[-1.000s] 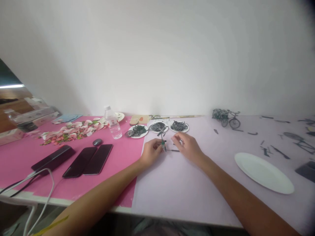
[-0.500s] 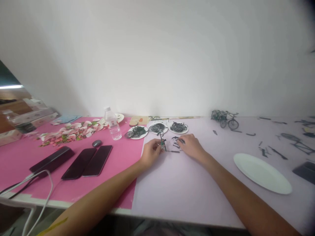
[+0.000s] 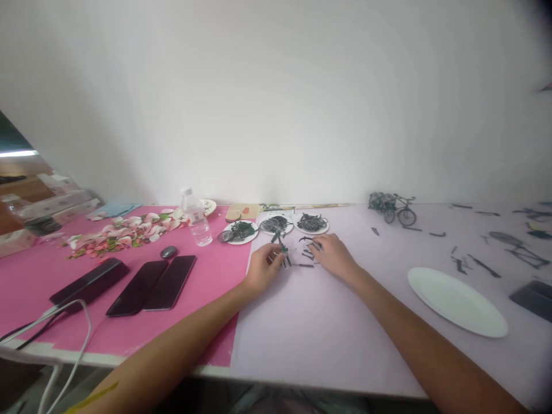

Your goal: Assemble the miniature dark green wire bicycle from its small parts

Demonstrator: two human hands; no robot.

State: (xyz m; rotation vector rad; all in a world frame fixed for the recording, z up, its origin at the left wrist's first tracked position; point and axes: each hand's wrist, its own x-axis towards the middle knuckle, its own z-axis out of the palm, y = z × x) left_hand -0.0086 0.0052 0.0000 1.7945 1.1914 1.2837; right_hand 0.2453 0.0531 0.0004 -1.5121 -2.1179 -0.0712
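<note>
Green-black model piece sits pinched in my left hand, seemingly for steadiness; my right hand hovers by dark parts, grip unclear

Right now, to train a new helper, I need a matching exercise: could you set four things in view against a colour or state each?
1. left hand
2. bottle
3. phones
4. oval plate

A. black, side by side
B. white, on the right
C. holding a green part
D. transparent, standing upright

Pairs: 1-C, 2-D, 3-A, 4-B
</note>
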